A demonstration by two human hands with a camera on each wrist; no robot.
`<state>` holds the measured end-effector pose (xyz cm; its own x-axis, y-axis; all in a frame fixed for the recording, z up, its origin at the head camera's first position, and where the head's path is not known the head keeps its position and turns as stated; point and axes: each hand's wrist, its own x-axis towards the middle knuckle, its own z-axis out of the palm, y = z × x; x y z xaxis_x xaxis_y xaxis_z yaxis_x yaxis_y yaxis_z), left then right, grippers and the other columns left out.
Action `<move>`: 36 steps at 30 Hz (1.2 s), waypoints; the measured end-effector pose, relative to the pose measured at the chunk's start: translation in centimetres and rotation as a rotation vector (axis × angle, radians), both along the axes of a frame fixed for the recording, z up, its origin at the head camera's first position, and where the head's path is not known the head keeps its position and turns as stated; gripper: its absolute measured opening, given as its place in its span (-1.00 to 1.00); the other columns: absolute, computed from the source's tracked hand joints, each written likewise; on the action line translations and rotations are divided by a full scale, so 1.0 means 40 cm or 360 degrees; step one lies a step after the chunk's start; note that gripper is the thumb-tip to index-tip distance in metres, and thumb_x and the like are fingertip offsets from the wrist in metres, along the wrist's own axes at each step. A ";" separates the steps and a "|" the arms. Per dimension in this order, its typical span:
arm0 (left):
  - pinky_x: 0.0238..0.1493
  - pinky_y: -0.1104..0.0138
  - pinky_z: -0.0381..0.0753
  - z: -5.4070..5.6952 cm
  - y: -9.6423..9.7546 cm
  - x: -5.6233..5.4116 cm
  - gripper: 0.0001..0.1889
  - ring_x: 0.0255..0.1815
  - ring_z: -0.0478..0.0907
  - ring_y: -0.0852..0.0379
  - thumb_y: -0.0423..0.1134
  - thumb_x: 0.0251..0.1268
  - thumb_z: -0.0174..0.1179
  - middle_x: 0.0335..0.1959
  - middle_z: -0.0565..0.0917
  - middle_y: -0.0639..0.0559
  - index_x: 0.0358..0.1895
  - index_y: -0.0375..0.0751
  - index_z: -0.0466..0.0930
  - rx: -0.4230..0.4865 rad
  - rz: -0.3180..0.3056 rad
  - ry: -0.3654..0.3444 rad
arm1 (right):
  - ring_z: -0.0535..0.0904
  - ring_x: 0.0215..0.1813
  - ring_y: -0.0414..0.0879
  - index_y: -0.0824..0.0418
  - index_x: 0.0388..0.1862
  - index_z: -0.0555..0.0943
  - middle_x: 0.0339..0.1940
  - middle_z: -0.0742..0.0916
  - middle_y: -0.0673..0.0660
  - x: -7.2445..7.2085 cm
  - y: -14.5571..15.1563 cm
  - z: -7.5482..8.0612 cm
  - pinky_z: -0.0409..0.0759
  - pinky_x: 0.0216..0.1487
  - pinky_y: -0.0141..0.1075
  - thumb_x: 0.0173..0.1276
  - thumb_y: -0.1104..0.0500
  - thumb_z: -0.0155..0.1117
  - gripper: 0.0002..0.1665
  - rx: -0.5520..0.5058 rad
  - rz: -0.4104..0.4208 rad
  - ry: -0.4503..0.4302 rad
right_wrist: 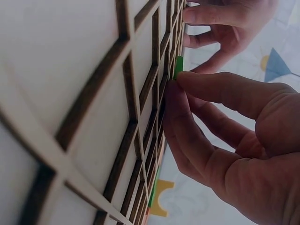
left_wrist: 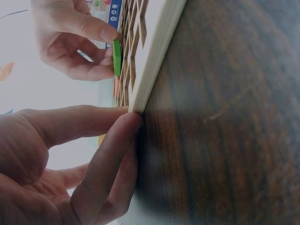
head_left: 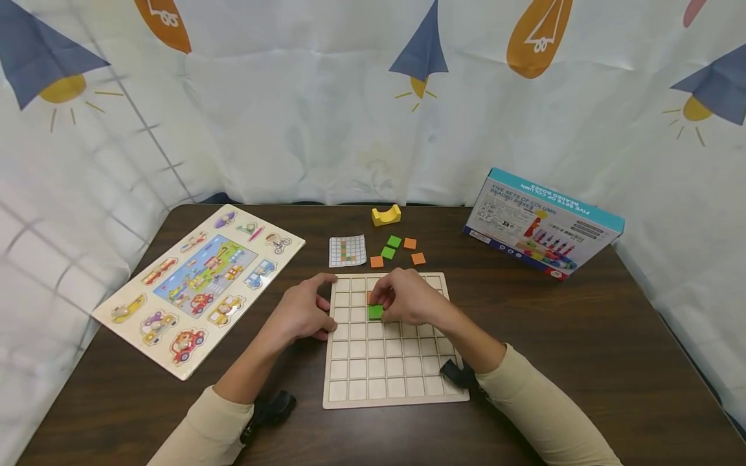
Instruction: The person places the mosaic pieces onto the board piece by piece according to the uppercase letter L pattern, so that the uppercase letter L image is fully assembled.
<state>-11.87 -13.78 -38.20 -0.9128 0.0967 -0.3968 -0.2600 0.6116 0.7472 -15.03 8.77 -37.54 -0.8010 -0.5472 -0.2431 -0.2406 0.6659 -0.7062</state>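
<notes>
My right hand pinches a green square tile between thumb and fingertips, close over the wooden grid board. Just behind that tile, partly covered by the fingers, an orange tile shows on the grid. In the left wrist view the green tile stands tilted, its edge near the board's slots. My left hand holds the board's left edge, with thumb and fingertips meeting at its rim. Beyond the board lie loose green tiles and orange tiles.
A small card with a coloured grid pattern lies behind the board, near a yellow curved block. At left rests a vehicle picture puzzle. A toy box stands at the back right. A printed curtain hangs behind the table.
</notes>
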 end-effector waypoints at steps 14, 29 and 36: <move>-0.52 0.25 0.81 0.000 0.000 0.005 -0.05 -0.55 0.68 0.07 -0.64 -0.10 0.43 -0.22 0.58 -0.21 0.51 -0.14 0.36 -0.0005 -0.0004 0.0020 | 0.62 -0.31 -0.20 0.17 -0.25 0.81 -0.36 0.78 0.04 0.004 -0.002 0.002 0.66 -0.25 -0.42 0.09 0.46 0.55 -0.72 0.0001 0.0001 0.0015; -0.51 0.25 0.82 -0.001 0.004 0.003 -0.05 -0.53 0.69 0.06 -0.63 -0.10 0.43 -0.20 0.60 -0.22 0.51 -0.13 0.36 -0.0002 -0.0001 0.0011 | 0.64 -0.31 -0.20 0.15 -0.23 0.82 -0.38 0.78 -0.01 0.007 0.010 0.013 0.67 -0.24 -0.39 0.11 0.39 0.53 -0.76 -0.0002 0.0017 0.0057; -0.52 0.25 0.81 0.001 0.003 0.003 -0.04 -0.54 0.68 0.05 -0.64 -0.11 0.42 -0.20 0.59 -0.23 0.51 -0.13 0.37 -0.0007 0.0012 0.0019 | 0.67 -0.22 -0.12 0.20 -0.13 0.81 -0.26 0.81 0.06 -0.012 0.036 0.025 0.70 -0.20 -0.33 0.19 0.37 0.50 -0.74 -0.0074 0.0031 0.0032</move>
